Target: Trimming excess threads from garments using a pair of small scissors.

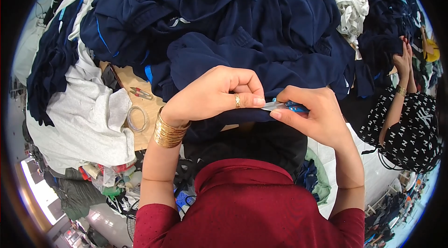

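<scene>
My right hand is closed round a pair of thread snips with blue handles, their blades pointing left. Just off the blade tips, my left hand has its thumb and forefinger pinched together. Whatever lies in that pinch is too small to make out. Beneath and beyond both hands spreads a navy garment, part of a large heap of navy garments.
Pale grey cloth hangs over the left side. On the wooden tabletop lie another pair of snips and a clear ring. A white fabric bundle sits far right. A co-worker's hand touches navy cloth at right.
</scene>
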Tool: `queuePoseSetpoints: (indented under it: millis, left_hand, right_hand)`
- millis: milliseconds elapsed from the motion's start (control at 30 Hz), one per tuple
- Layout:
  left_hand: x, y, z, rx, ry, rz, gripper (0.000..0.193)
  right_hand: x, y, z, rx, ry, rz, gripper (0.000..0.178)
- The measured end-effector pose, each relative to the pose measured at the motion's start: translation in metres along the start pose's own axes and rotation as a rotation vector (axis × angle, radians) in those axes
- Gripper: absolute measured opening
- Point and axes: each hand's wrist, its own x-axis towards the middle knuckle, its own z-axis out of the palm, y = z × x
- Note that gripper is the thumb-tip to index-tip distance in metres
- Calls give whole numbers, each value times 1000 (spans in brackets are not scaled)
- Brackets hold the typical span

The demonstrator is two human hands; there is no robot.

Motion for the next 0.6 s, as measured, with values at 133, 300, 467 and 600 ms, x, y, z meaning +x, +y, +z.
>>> queuePoseSetpoints:
  millis: [133, 300, 467, 600]
  left_hand:
    - [0, 2, 0, 25, 4, -4, 14]
    - [0, 0, 0, 64, 24, 8, 14]
    - [0, -1, 0, 39, 21, 11, 14]
    - [1, -2, 1, 57, 25, 27, 14]
  right_hand:
    - [2, -6, 1, -47, 13, 3, 25]
    - [2, -7, 0, -121, 15, -9, 26]
    - [0, -8, 1, -122, 38, 1, 27]
    - [-1, -10, 1, -134, 25, 9, 27]
